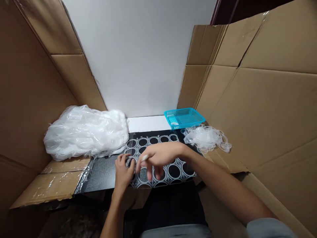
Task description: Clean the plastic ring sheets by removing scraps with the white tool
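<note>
At both sides we see tall cardboard panels (272,109), and behind the work stands a pale wall (143,59). On the left lies a big heap of white, ring-like plastic pieces (86,132), which look partly covered by shiny clear film; in front of it is a flat piece of cardboard (52,181), with shiny clear tape (84,177) along its edge next to the dark speckled worktop (101,173). At the back we find a white strip (146,124), and at its right end a blue perforated plastic basket (198,118), with something small and white inside. Just in front of the basket is a smaller loose pile of clear rings (206,137). The thing being worked on, a clear plastic sheet of rings (173,171), lies flat on the worktop between the two heaps. The right hand (160,154) and its forearm pass over it and hide its middle from us. Its whitish circles stand in rows, with star-like shapes between them; most centres look black, but one at the front shows grey speckles. The left hand (124,169) is at the sheet's left edge, its thumb and fingers spread apart. The right hand hangs with fingers loosely bent and something pale at one fingertip; we cannot tell whether it grips anything.
</note>
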The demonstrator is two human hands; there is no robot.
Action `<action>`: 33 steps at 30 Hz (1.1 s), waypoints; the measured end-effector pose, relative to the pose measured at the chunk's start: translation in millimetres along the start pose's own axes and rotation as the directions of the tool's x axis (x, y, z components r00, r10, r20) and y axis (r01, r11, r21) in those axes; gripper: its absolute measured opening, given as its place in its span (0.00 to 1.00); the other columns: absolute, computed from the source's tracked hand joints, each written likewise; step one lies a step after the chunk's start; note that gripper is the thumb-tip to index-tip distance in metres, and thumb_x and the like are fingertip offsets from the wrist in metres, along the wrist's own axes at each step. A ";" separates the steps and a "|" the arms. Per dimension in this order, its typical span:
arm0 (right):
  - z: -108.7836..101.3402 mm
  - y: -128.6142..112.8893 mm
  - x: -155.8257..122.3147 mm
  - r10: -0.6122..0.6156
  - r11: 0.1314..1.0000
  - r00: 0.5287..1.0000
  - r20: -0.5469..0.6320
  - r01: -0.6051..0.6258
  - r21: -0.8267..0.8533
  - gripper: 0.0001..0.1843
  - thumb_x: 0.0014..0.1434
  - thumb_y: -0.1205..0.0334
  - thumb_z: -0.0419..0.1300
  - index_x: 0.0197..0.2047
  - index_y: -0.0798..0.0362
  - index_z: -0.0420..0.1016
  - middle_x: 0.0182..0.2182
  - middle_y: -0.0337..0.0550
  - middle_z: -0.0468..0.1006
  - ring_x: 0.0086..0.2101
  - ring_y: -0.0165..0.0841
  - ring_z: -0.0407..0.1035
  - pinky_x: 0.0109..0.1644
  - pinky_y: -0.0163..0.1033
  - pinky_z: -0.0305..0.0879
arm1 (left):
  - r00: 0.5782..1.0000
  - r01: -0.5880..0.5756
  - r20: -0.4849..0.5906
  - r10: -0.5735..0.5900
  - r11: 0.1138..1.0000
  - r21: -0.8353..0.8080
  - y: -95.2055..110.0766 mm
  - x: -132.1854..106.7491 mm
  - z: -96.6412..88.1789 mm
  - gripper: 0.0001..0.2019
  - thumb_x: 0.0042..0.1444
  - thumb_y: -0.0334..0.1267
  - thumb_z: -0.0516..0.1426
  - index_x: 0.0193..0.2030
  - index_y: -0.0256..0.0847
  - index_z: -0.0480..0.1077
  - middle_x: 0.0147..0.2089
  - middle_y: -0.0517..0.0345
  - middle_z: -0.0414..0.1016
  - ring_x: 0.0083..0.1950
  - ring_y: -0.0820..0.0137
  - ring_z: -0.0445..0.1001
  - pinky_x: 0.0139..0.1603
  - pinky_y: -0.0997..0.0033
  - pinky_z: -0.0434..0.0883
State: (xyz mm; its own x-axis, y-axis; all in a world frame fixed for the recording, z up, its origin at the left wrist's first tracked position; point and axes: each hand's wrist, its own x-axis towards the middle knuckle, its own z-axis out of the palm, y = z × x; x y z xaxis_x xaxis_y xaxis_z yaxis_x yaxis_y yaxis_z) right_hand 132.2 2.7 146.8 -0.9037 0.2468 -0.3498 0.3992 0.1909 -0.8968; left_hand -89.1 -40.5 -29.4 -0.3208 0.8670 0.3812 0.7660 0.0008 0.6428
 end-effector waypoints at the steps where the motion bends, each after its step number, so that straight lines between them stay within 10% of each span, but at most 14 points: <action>1: -12.2 23.6 -4.2 -0.012 0.999 0.993 -0.116 0.017 0.035 0.13 0.73 0.62 0.52 0.50 0.53 0.78 0.33 0.43 0.84 0.28 0.31 0.77 0.30 0.34 0.72 | 1.000 0.031 -0.001 -0.031 1.000 0.004 -1.6 3.8 -0.4 0.15 0.58 0.45 0.57 0.48 0.40 0.75 0.53 0.42 0.75 0.58 0.48 0.72 0.62 0.45 0.69; 3: -31.8 78.2 -10.7 -0.045 0.999 0.879 -0.475 0.043 -0.014 0.15 0.74 0.60 0.51 0.52 0.54 0.78 0.39 0.47 0.85 0.33 0.33 0.79 0.34 0.35 0.72 | 0.996 0.093 0.017 -0.093 0.995 0.023 -3.7 14.1 0.5 0.18 0.56 0.45 0.57 0.50 0.37 0.74 0.54 0.38 0.75 0.61 0.45 0.71 0.66 0.42 0.65; 7: -47.3 174.5 -18.7 -0.041 0.877 0.368 -0.929 -0.432 -0.210 0.14 0.67 0.62 0.62 0.54 0.53 0.78 0.50 0.56 0.82 0.50 0.47 0.76 0.51 0.46 0.71 | 0.978 0.203 0.050 -0.204 0.979 0.031 -3.1 44.4 7.2 0.21 0.53 0.43 0.58 0.52 0.36 0.72 0.56 0.36 0.77 0.63 0.46 0.71 0.67 0.47 0.65; 10: -48.1 211.8 -22.3 -0.050 0.797 0.231 -0.972 -0.578 -0.178 0.18 0.66 0.62 0.63 0.58 0.57 0.76 0.53 0.61 0.80 0.56 0.52 0.73 0.57 0.50 0.68 | 0.951 0.299 0.079 -0.299 0.954 0.015 0.0 70.7 12.5 0.21 0.49 0.44 0.60 0.48 0.34 0.73 0.49 0.34 0.80 0.54 0.44 0.77 0.57 0.48 0.71; 18: -58.0 215.7 -10.3 -0.169 0.928 0.280 -0.945 -0.279 -0.248 0.14 0.67 0.66 0.56 0.52 0.53 0.79 0.43 0.51 0.83 0.44 0.43 0.78 0.51 0.45 0.71 | 0.961 0.268 0.135 -0.240 0.930 -0.253 23.6 116.0 2.5 0.21 0.46 0.53 0.60 0.38 0.39 0.79 0.36 0.51 0.82 0.33 0.62 0.77 0.35 0.68 0.71; 23: -106.2 167.0 3.2 -0.397 0.918 -0.046 -0.917 -0.023 -0.396 0.14 0.69 0.56 0.57 0.51 0.51 0.79 0.46 0.51 0.82 0.46 0.42 0.76 0.50 0.45 0.72 | 0.970 0.199 -0.069 -0.234 0.922 -0.331 33.4 165.5 -32.6 0.28 0.50 0.57 0.58 0.50 0.38 0.77 0.42 0.52 0.81 0.28 0.70 0.70 0.29 0.71 0.68; 25: -133.2 149.3 15.0 -0.403 0.915 -0.095 -0.910 -0.025 -0.402 0.13 0.68 0.57 0.58 0.50 0.52 0.79 0.44 0.52 0.82 0.45 0.43 0.76 0.50 0.45 0.73 | 0.978 0.166 -0.078 -0.194 0.948 -0.272 34.7 189.8 -41.5 0.25 0.49 0.54 0.58 0.48 0.38 0.77 0.44 0.50 0.81 0.29 0.69 0.72 0.31 0.69 0.70; 29: -162.7 140.5 46.1 -0.307 0.932 0.038 -0.951 -0.193 -0.308 0.13 0.66 0.63 0.59 0.52 0.55 0.79 0.49 0.57 0.81 0.51 0.47 0.75 0.57 0.49 0.70 | 0.985 0.130 -0.094 -0.147 0.977 -0.168 32.6 209.7 -42.6 0.25 0.45 0.46 0.60 0.50 0.38 0.76 0.49 0.44 0.80 0.43 0.56 0.78 0.46 0.57 0.76; 33: -133.5 163.2 59.2 -0.286 0.909 0.269 -0.920 -0.229 -0.349 0.15 0.68 0.64 0.58 0.56 0.53 0.78 0.51 0.55 0.80 0.54 0.45 0.73 0.61 0.49 0.67 | 0.994 0.022 -0.102 -0.031 0.996 -0.088 26.4 156.6 -24.5 0.19 0.53 0.48 0.57 0.48 0.41 0.76 0.53 0.44 0.78 0.53 0.51 0.77 0.54 0.52 0.75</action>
State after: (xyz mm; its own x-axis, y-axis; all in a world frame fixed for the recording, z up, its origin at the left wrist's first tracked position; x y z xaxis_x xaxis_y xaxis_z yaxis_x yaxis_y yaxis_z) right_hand 164.5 175.3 16.0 -0.2150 0.8856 0.4118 0.6234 0.4490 -0.6401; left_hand -132.7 83.1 63.5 -0.3998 0.8110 0.4271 0.7066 -0.0241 0.7072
